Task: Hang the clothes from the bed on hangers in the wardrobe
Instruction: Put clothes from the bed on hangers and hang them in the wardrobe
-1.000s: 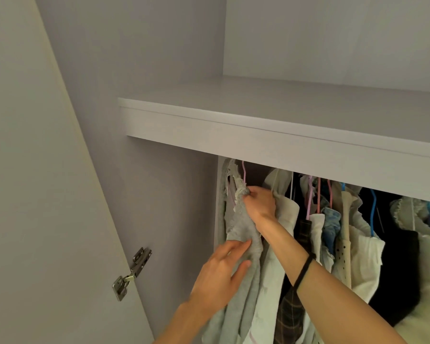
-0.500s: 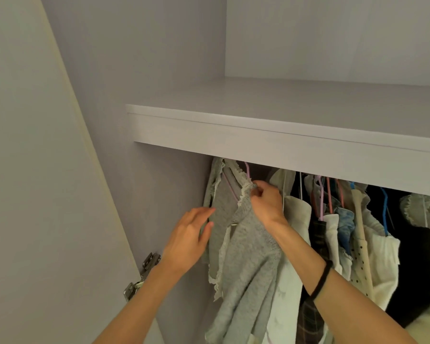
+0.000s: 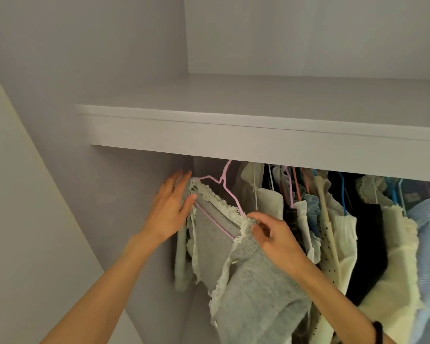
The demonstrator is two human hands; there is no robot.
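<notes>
A grey knit cardigan (image 3: 246, 276) with white lace trim hangs on a pink hanger (image 3: 227, 187) at the left end of the wardrobe, the hanger's hook reaching up behind the shelf. My left hand (image 3: 170, 209) lies flat with straight fingers against the cardigan's left shoulder, thumb on the lace edge. My right hand (image 3: 271, 234) pinches the lace collar at the right shoulder, where the hanger's arm ends.
A thick white shelf (image 3: 233, 135) juts out just above the hangers and hides the rail. Several hung garments (image 3: 333, 232) on blue and pink hangers fill the space to the right. The wardrobe's side wall (image 3: 109, 194) stands close on the left, with the open door (image 3: 23, 219) beyond it.
My left hand rose from beside the cardigan to its left shoulder. The cardigan has spread wider across the hanger, and my right hand moved down and right with the collar.
</notes>
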